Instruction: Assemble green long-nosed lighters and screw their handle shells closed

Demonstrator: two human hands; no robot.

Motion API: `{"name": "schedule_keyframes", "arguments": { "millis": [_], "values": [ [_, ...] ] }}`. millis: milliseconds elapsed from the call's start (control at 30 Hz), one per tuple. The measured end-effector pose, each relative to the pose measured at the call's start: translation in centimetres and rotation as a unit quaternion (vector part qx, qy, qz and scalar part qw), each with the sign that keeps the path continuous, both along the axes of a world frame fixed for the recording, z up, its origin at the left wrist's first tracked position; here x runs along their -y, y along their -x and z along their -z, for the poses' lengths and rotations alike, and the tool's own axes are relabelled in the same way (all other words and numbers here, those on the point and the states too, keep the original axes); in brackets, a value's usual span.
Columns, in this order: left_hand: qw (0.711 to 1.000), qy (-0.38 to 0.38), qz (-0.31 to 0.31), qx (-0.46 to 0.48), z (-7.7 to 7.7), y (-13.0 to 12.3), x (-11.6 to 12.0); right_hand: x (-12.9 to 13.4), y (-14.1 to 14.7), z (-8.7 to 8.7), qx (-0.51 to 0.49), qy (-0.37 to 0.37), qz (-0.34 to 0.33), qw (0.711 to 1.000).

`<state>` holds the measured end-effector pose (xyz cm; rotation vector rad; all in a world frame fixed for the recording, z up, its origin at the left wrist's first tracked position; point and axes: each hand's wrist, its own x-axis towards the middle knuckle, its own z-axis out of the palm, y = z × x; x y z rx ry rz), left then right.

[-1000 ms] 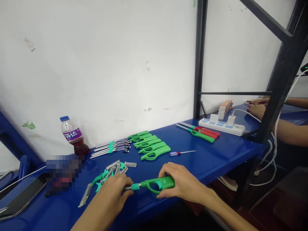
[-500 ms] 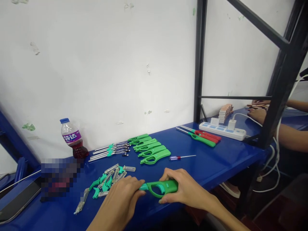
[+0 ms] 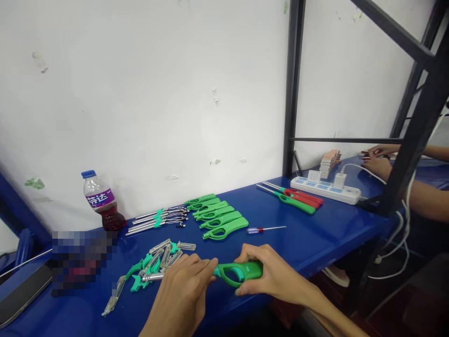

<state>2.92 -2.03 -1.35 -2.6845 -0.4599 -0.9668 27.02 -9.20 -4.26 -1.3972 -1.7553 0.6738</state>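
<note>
My right hand (image 3: 268, 274) grips the green handle of a utility lighter (image 3: 254, 269), thumb below and fingers above; its teal trigger shows in the loop. My left hand (image 3: 187, 283) is closed around the lighter's narrow front end, palm down. A metal tube (image 3: 153, 277) pokes out left of my left hand; whether it belongs to this lighter is hidden by the fingers. Left of that hand lies a pile of clear fuel tanks (image 3: 166, 256) and teal triggers (image 3: 136, 282). Several empty green handle shells (image 3: 226, 227) lie in a row behind my hands.
Metal lighter tubes with wires (image 3: 157, 220) lie beside the shells. A screwdriver (image 3: 260, 230), finished lighters (image 3: 298, 202) and a power strip (image 3: 326, 189) are to the right. A drink bottle (image 3: 103, 201) stands left, near a phone (image 3: 24, 297). Another person's hands (image 3: 377, 166) work beyond the black frame (image 3: 294, 93).
My left hand has slid slightly right along the lighter's front end, covering more of its teal tip. The right hand keeps its grip. The view has shifted a little.
</note>
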Motion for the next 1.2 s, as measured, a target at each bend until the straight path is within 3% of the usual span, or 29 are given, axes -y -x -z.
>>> {"name": "schedule_keyframes", "arguments": {
  "millis": [133, 267, 433, 633, 800, 1033, 1200],
  "values": [
    [1.000, -0.001, -0.002, 0.006, 0.0, 0.0, -0.1, -0.1, 0.1, 0.2, 0.004, 0.007, 0.015, 1.000],
    [0.999, 0.045, -0.014, -0.011, 0.5, 0.4, -0.6, -0.2, 0.3, 0.2, -0.017, 0.036, 0.028, 0.999],
    [0.989, 0.124, -0.047, -0.064, 1.3, 1.9, -1.1, 0.0, 0.0, -0.5, -0.055, 0.045, -0.009, 0.997],
    [0.974, 0.176, -0.098, -0.106, 1.0, 2.8, -1.0, -0.1, -0.6, -1.0, -0.103, 0.041, -0.032, 0.993],
    [0.977, 0.164, -0.069, -0.114, 0.6, 1.8, -0.9, -0.2, -0.7, -1.0, -0.151, 0.043, -0.043, 0.987],
    [0.998, 0.046, -0.005, -0.039, 0.9, 0.9, -0.8, -0.1, -1.2, -0.9, -0.185, 0.060, -0.088, 0.977],
    [0.996, 0.076, -0.011, -0.043, 0.8, 0.9, -0.6, -0.1, -1.3, -0.7, -0.185, 0.054, -0.087, 0.977]
  ]
}}
